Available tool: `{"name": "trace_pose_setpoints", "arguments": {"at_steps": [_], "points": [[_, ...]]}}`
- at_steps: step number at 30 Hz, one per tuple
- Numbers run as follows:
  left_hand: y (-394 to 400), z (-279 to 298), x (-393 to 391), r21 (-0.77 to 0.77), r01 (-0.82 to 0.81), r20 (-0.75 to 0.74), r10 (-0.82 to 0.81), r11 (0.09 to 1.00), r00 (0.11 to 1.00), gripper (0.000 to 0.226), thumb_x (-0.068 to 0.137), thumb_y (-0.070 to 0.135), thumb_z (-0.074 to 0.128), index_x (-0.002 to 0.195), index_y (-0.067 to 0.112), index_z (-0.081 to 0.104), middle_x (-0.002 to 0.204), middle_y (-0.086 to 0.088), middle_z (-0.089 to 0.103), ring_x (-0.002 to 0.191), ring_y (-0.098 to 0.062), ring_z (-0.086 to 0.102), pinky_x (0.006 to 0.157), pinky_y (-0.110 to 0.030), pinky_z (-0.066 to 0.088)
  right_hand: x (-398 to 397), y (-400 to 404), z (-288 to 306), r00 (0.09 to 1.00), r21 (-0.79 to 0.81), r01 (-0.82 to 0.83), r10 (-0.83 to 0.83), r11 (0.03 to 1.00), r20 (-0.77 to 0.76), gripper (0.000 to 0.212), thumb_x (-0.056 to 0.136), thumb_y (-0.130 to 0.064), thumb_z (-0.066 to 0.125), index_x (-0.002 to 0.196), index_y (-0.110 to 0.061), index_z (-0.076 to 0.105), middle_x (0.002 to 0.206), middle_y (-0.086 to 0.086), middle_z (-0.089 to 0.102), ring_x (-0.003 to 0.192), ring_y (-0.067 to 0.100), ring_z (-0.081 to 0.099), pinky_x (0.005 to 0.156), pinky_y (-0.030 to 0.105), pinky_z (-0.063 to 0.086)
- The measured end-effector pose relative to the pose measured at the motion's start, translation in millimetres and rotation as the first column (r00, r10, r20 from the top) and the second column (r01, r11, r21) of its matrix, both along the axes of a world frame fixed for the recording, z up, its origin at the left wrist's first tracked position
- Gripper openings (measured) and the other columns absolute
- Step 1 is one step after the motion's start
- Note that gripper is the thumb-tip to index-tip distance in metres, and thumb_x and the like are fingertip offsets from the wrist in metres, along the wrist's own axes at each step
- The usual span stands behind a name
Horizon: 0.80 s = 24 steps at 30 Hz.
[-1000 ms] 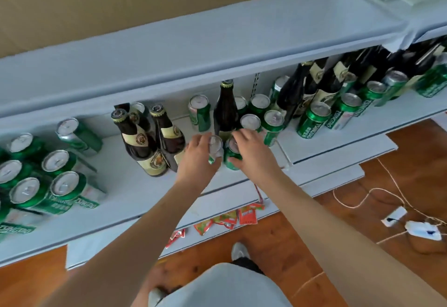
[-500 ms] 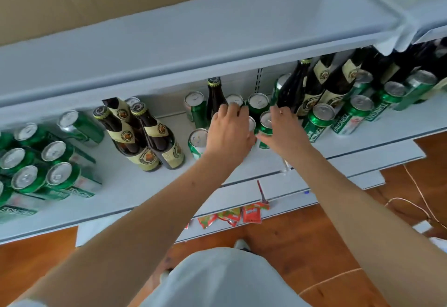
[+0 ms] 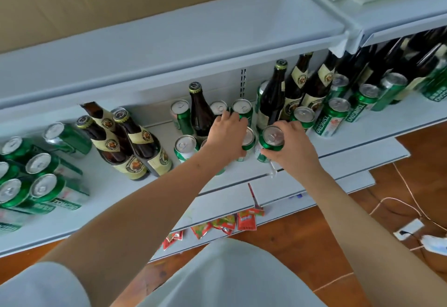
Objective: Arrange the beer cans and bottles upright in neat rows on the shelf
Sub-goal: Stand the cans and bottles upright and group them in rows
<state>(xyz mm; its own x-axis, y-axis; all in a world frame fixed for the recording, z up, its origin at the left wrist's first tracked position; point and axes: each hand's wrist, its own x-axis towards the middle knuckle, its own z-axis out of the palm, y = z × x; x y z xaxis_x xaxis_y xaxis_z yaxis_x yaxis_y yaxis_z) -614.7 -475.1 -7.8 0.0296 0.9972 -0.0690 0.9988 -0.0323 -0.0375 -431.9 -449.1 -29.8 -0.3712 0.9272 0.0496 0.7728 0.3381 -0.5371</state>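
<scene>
Right hand [image 3: 294, 147] curls around an upright green can [image 3: 271, 143] on the shelf [image 3: 242, 169]. Left hand [image 3: 226, 135] grips the neighbouring can [image 3: 247, 143], fingers wrapped over it.

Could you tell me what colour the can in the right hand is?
Green with a silver top, seen in the head view.

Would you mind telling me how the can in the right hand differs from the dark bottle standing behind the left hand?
The green can is short and squat; the dark bottle is tall with a narrow neck. The can is gripped by the right hand; the bottle stands free behind the left hand. Both are upright on the shelf.
</scene>
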Motion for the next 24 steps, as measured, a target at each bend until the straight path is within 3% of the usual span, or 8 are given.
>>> {"name": "trace_pose_setpoints", "arguments": {"at_steps": [3,6,9,12,15,19,21,24], "points": [[-33.2,24.2,-8.5,0.043,-0.066,0.337,0.048,0.997,0.940,0.064,0.070,0.040,0.083,0.116,0.015,0.046,0.112,-0.004,0.054,0.101,-0.026,0.057,0.078,-0.037,0.049,11.8,-10.8,43.3,0.997,0.030,-0.058,0.059,0.998,-0.059,0.053,0.066,-0.037,0.086,0.108,-0.024,0.057,0.103,-0.002,0.055,0.094,0.017,0.053,0.073,0.024,0.042],[-84.8,61.7,-36.8,0.038,-0.149,0.563,0.102,0.988,0.820,0.063,0.070,0.043,0.083,0.116,0.022,0.045,0.107,0.006,0.063,0.089,-0.015,0.062,0.074,-0.033,0.053,4.9,-31.8,105.3,0.991,-0.006,-0.132,0.132,0.991,-0.028,0.050,0.064,-0.043,0.085,0.104,-0.033,0.056,0.090,-0.023,0.058,0.079,-0.002,0.053,0.062,0.007,0.035],[-140.9,93.9,-86.9,0.002,-0.241,0.670,0.178,0.971,0.721,0.063,0.067,0.045,0.084,0.116,0.025,0.049,0.104,0.013,0.066,0.088,-0.005,0.064,0.076,-0.021,0.053,-39.8,-59.1,144.7,0.955,0.013,-0.293,0.293,0.956,-0.052,0.055,0.061,-0.051,0.082,0.107,-0.038,0.055,0.097,-0.026,0.060,0.087,-0.008,0.055,0.069,0.012,0.039],[-190.2,101.2,-148.7,-0.081,-0.348,0.638,0.317,0.934,0.701,0.062,0.066,0.044,0.085,0.114,0.029,0.049,0.101,0.018,0.066,0.088,0.002,0.063,0.077,-0.014,0.052,-109.1,-92.5,140.7,0.884,0.002,-0.456,0.453,0.890,-0.115,0.057,0.061,-0.050,0.082,0.111,-0.038,0.055,0.105,-0.023,0.059,0.093,-0.001,0.054,0.078,0.013,0.041],[-227.8,95.6,-206.4,-0.072,-0.455,0.568,0.411,0.888,0.713,0.065,0.063,0.046,0.086,0.115,0.030,0.050,0.101,0.015,0.067,0.088,-0.003,0.064,0.081,-0.027,0.055,-178.2,-130.8,106.2,0.815,0.021,-0.577,0.577,0.817,-0.049,0.061,0.069,-0.054,0.078,0.121,-0.036,0.051,0.117,-0.019,0.055,0.104,0.003,0.054,0.084,0.022,0.048],[-243.4,87.6,-269.1,-0.007,-0.510,0.545,0.431,0.860,0.720,0.069,0.066,0.036,0.086,0.124,0.022,0.052,0.112,0.005,0.066,0.097,-0.011,0.062,0.086,-0.025,0.051,-255.0,-175.9,59.4,0.803,0.016,-0.591,0.587,0.806,0.102,0.076,0.080,-0.053,0.071,0.142,-0.026,0.035,0.135,-0.006,0.048,0.117,0.016,0.054,0.089,0.035,0.051],[-235.1,81.8,-294.2,0.024,-0.499,0.492,0.425,0.866,0.760,0.070,0.070,0.035,0.083,0.131,0.022,0.052,0.118,0.003,0.065,0.104,-0.014,0.061,0.086,-0.019,0.045,-287.6,-188.8,43.5,0.799,0.013,-0.588,0.579,0.809,0.162,0.074,0.082,-0.047,0.070,0.141,-0.021,0.033,0.133,0.000,0.049,0.116,0.020,0.055,0.085,0.036,0.051],[-212.5,64.6,-325.7,0.006,-0.468,0.385,0.430,0.883,0.816,0.066,0.075,0.037,0.078,0.133,0.019,0.052,0.121,-0.001,0.064,0.109,-0.022,0.060,0.082,-0.024,0.044,-331.3,-193.6,19.4,0.820,0.016,-0.545,0.529,0.838,0.217,0.069,0.084,-0.038,0.070,0.138,-0.015,0.034,0.126,0.006,0.050,0.110,0.024,0.057,0.077,0.035,0.051]]}}
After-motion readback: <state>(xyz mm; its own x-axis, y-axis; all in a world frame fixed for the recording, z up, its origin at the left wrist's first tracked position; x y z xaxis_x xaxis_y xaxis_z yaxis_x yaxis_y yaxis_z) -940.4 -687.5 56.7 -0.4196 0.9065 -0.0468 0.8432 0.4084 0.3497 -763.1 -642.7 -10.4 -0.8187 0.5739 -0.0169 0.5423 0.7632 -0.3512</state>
